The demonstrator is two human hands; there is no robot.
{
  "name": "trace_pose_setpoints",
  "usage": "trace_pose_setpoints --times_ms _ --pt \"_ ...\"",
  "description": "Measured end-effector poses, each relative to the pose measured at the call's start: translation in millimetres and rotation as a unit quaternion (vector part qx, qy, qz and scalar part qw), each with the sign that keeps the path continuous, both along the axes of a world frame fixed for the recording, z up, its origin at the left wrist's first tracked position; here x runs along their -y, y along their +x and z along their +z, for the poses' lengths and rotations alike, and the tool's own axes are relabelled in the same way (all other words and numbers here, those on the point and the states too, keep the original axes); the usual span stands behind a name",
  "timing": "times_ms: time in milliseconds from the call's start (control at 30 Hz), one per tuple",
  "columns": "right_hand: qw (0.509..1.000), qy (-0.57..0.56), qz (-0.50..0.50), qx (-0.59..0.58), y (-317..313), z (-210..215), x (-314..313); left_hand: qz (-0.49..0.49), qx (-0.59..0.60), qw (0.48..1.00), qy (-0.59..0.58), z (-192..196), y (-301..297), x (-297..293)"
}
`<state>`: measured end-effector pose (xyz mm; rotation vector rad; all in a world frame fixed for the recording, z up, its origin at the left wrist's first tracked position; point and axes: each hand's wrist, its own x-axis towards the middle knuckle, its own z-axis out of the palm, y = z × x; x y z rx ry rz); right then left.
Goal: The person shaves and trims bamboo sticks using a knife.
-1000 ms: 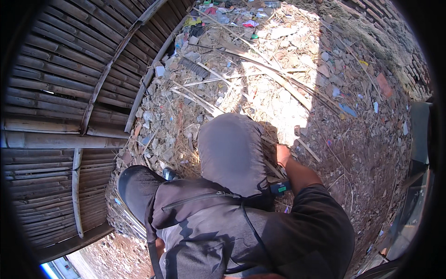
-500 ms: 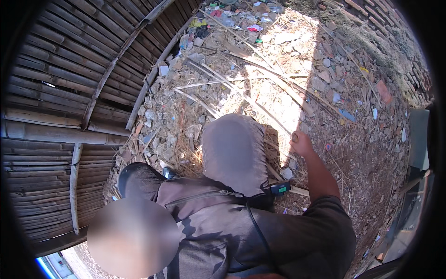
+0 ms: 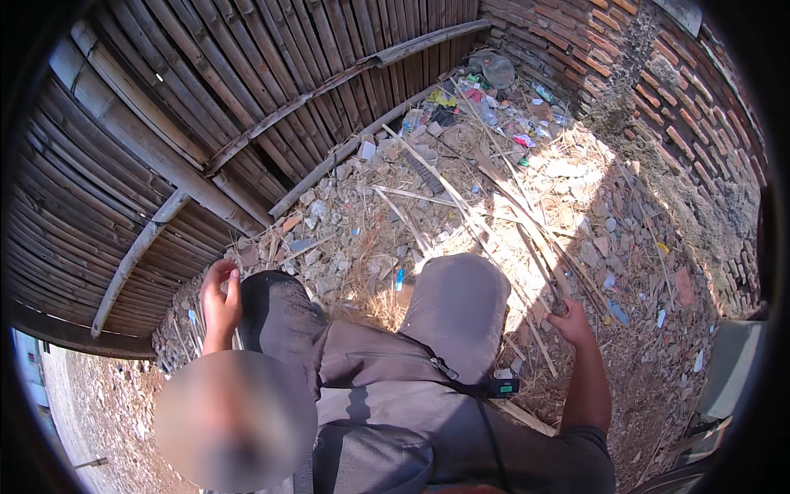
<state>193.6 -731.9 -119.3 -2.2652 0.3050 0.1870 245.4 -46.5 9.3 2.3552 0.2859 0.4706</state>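
Note:
My left hand (image 3: 220, 303) is raised beside my left knee, close to the bamboo wall. Its fingers are loosely bent, the thumb stands apart, and nothing shows in it. On the other side, beyond my right knee, my right hand (image 3: 573, 324) is closed round the near end of a bamboo strip (image 3: 539, 251). That strip runs away from me over the rubble, among other long strips (image 3: 461, 206) that cross one another. Its far part is hard to tell from the others.
A bamboo slat wall (image 3: 329, 49) rises on the left, with a pole (image 3: 346, 152) along its foot. Brick walls (image 3: 708, 107) stand behind and to the right. Broken stone, straw and plastic litter (image 3: 485, 111) cover the ground. A grey panel (image 3: 735, 366) leans at right.
The view has swung, showing more of the back corner. My left hand has come into sight by the left knee. My right hand still grips a strip, now lower and further right in view.

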Motion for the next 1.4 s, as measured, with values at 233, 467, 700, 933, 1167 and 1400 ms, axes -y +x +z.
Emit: trace_pose_setpoints --times_ms 233,467,700,933,1167,1400 --pt "0.995 0.027 0.089 -0.033 22 89 -17 -0.258 0.082 0.92 0.284 21 65 102" --pt "0.975 -0.002 0.207 -0.077 46 190 -58 -0.266 0.133 0.885 0.358 25 63 117" --pt "0.936 0.003 0.349 -0.051 86 222 -104 -0.32 0.06 0.9 0.289 24 28 50" --pt "0.937 -0.228 0.097 0.245 154 229 -148 -0.125 -0.095 0.953 0.258 26 -63 -16" --pt "0.881 -0.151 0.352 0.278 184 202 -297 0.012 -0.275 0.96 0.052 11 -140 -9" --pt "0.816 -0.232 0.515 0.124 195 136 -412 0.072 -0.291 0.95 0.09 -3 -156 -18"
